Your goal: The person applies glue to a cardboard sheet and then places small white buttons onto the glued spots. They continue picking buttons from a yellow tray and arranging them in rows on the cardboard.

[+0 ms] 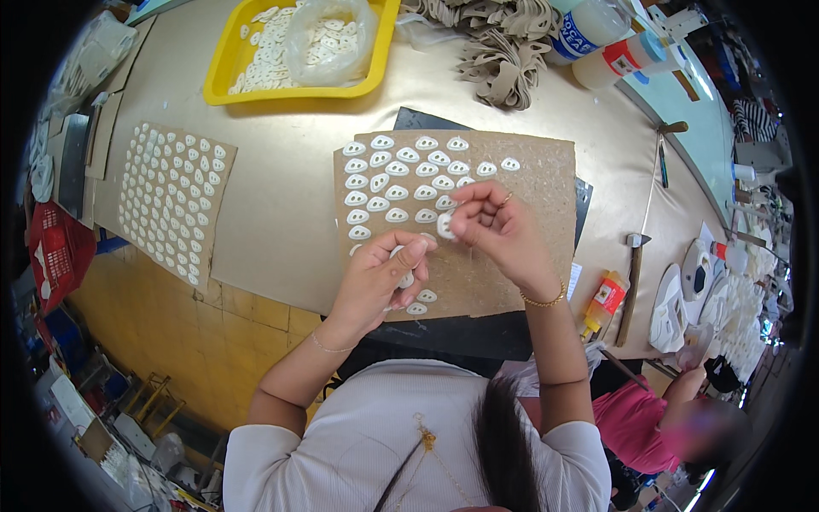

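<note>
White, rounded-triangular, two-holed flat pieces [380, 183] lay in loose rows beneath and beyond our hands, spaced out on a brown rectangular board [533, 222], presumably so that they would not overlap. We pinched one white two-holed piece [445, 225] between the thumb and fingertips of our right hand [499, 226], over the board; gripping it near its edge seemed to leave most of its face uncovered. Our left hand [388, 273], half closed beside it, cradled more white pieces [406, 279] in curled fingers; how many, we could not tell. Holding a supply there probably spared us reaching to the yellow plastic tray [290, 96], which stood beyond our left hand with loose pieces and a clear plastic bag [333, 43] in it. Well left of both hands, a second brown board [223, 177], covered with similar pieces, rested on the gold-toned tabletop [281, 171], perhaps to leave us room.
</note>
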The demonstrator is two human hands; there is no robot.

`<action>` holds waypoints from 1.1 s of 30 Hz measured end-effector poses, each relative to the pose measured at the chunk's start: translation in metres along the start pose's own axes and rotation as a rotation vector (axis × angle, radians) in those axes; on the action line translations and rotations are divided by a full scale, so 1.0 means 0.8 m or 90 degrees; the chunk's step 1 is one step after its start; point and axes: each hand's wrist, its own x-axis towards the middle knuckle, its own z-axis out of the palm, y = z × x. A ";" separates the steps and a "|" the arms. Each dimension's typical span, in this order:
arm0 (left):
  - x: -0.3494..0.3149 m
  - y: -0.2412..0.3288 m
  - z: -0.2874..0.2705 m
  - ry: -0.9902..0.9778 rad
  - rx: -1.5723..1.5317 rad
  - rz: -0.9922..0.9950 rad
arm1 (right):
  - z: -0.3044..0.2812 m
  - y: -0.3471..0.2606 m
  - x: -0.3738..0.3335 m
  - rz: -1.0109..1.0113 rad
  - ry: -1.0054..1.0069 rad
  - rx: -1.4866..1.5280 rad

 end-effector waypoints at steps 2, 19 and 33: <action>-0.001 0.001 0.000 0.003 -0.007 -0.008 | -0.008 -0.006 0.001 0.012 -0.006 0.002; -0.003 0.006 0.000 0.005 -0.118 -0.041 | -0.036 -0.020 0.057 -0.020 0.254 -0.290; -0.003 0.007 0.000 0.019 -0.100 -0.024 | -0.034 -0.006 0.062 -0.228 0.303 -0.684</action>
